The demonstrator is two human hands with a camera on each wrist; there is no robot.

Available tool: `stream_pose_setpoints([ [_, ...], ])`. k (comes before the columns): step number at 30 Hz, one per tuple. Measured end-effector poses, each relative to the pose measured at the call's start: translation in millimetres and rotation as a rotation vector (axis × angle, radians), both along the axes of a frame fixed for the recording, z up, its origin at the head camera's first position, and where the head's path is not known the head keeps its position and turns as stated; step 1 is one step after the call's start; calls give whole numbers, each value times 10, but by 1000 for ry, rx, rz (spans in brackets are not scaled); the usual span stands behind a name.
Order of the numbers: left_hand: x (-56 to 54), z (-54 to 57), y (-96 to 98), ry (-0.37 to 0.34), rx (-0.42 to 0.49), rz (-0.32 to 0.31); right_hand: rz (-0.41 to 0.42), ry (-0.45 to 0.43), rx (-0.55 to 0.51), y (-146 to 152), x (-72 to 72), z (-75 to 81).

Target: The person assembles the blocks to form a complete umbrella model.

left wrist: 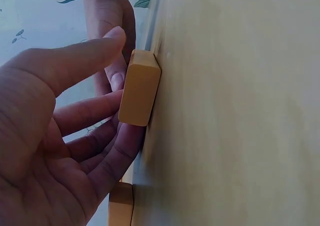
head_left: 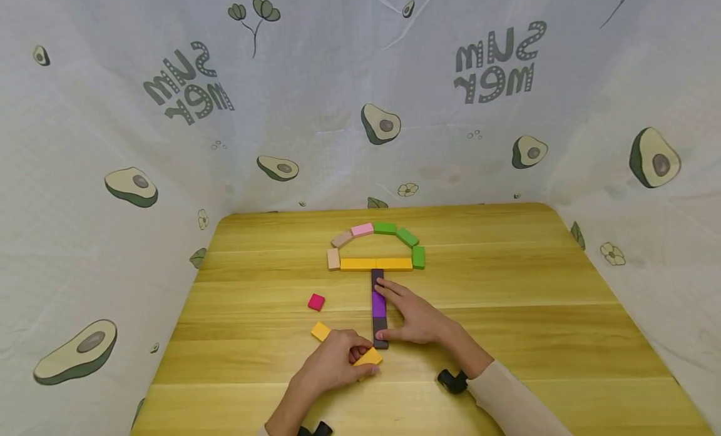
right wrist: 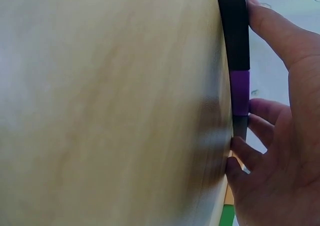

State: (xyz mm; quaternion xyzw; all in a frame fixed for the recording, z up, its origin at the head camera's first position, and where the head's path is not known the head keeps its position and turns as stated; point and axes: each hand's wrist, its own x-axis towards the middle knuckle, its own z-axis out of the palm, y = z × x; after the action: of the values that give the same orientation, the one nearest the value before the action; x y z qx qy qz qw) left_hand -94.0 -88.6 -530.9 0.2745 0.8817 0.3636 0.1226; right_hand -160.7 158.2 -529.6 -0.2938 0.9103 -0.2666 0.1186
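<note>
My left hand (head_left: pixel 335 361) has its fingers curled about a yellow block (head_left: pixel 368 356) low on the table. In the left wrist view, the fingers lie behind and under that block, while the thumb stands near its top edge. Another yellow block (head_left: pixel 321 331) lies beside the hand, partly covered by it. My right hand (head_left: pixel 419 317) rests along a straight column of a black block (head_left: pixel 380 326), a purple block (head_left: pixel 379 303) and a further black block (head_left: pixel 377 275). Its fingers are spread loosely, thumb by the near end and fingertips by the upper part.
Two yellow blocks (head_left: pixel 357 264) form a bar above the column. Over it arch tan blocks (head_left: pixel 333 259), a pink block (head_left: pixel 363 229) and green blocks (head_left: pixel 385 228). A red square block (head_left: pixel 317 302) lies left of the column. Printed cloth (head_left: pixel 338 73) walls the wooden table (head_left: pixel 507 286).
</note>
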Motion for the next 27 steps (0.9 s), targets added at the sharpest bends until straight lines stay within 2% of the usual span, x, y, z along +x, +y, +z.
stream_pose_setpoints([
  [14, -6, 13, 17, -16, -19, 12, 2, 8, -12, -3, -6, -10],
  [21, 1, 0, 15, -52, -8, 18, 6, 18, -8, 1, -5, -34],
  [27, 6, -3, 5, -37, 3, 9, 7, 14, -14, 4, 4, -35],
])
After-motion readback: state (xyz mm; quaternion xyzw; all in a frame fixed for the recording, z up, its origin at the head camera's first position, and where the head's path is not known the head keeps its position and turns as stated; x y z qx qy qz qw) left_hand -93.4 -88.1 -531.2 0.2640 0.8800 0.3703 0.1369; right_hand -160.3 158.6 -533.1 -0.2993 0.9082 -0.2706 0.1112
